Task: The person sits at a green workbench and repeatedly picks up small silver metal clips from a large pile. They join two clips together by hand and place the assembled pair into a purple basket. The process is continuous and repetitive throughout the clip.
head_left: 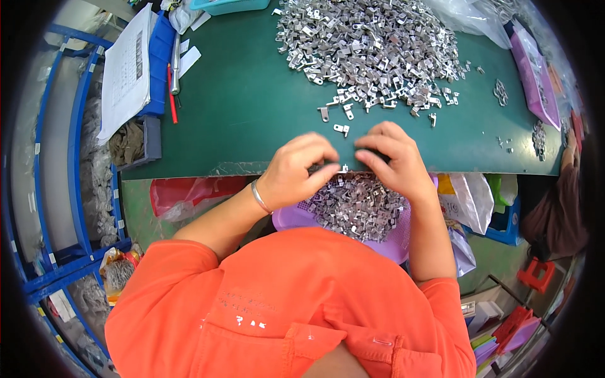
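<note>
Both my hands hover over the table's front edge with curved fingers, slightly blurred. My left hand (295, 165) has its thumb and forefinger apart, with nothing visibly held between them. A small silvery metal bracket (344, 169) shows just past its thumb tip; whether it touches the thumb I cannot tell. Facing it, my right hand (396, 159) also has a gap between thumb and fingers. Below them, a purple perforated basket (291, 218) holds a heap of small metal brackets (360, 205). Another loose bracket (341, 130) lies on the table just beyond my hands.
A large pile of metal brackets (375, 50) covers the far part of the green table (220, 107). Papers (129, 69), a blue bin (161, 60) and a red pen (172, 101) are at left. A pink tray (534, 79) stands at right, near another person's arm (569, 157).
</note>
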{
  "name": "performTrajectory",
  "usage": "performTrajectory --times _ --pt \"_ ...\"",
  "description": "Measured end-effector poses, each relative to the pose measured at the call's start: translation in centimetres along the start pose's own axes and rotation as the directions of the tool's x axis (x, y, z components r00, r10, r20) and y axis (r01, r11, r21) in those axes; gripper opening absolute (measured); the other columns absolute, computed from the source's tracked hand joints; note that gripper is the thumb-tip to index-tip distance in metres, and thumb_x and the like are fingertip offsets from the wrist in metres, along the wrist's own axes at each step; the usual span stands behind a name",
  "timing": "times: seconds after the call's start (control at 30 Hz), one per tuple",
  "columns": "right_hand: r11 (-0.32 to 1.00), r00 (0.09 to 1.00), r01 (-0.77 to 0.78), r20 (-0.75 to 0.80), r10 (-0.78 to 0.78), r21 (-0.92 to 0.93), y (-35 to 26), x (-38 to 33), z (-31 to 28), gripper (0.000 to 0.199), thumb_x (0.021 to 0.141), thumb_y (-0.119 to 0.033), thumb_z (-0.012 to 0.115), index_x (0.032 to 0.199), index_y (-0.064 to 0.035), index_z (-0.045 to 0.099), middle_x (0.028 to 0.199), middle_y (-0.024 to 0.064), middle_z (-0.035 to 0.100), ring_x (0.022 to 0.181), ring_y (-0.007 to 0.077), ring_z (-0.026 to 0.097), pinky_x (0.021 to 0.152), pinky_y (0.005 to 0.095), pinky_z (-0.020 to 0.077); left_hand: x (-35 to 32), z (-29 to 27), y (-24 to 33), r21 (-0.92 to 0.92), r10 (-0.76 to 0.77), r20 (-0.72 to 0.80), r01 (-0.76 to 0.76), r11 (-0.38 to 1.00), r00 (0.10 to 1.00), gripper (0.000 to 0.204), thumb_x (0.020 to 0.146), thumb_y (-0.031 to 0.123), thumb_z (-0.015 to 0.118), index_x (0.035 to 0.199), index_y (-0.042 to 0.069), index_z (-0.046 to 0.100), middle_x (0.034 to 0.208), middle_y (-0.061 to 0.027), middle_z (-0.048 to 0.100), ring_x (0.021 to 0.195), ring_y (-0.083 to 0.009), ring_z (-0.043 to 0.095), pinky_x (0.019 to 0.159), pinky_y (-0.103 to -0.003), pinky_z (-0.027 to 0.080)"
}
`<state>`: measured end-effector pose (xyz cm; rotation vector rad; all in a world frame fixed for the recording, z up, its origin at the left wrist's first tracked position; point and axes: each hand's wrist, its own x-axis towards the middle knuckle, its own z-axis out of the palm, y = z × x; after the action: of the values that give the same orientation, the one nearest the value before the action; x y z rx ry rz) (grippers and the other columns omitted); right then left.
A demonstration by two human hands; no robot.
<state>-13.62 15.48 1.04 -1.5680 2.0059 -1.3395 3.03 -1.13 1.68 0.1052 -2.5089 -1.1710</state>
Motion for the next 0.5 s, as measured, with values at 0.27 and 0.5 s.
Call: performTrajectory --times 0.27,0.5 --pt "0.991 0.993 0.033 -0.107 -0.047 -0.133 0.5 1.5 2.5 0.014 0.082 -0.011 0.074 0.09 -0.003 0.065 0.085 0.0104 0.06 0.081 0.0309 0.058 0.072 0.0405 0.0473 3.8 1.3 -2.3 0.204 -0.077 -0.201 0.118 0.972 0.977 0.018 0.08 0.005 0.073 0.096 0.002 0.065 0.088 -0.0068 0.059 0.072 -0.0192 0.061 0.066 -0.031 0.051" --pt "0.982 0.988 0.117 -0.086 -0.13 -0.149 0.1 0.7 0.1 0.01 0.083 -0.006 0.069 0.092 -0.0024 0.068 0.096 0.012 0.064 0.088 0.0299 0.06 0.077 0.04 0.048 1.4 0.4 -0.2 -0.161 -0.065 0.172 0.093 0.983 0.983 0.012 0.081 0.003 0.071 0.091 0.002 0.065 0.088 -0.0068 0.062 0.072 -0.015 0.062 0.064 -0.027 0.051"
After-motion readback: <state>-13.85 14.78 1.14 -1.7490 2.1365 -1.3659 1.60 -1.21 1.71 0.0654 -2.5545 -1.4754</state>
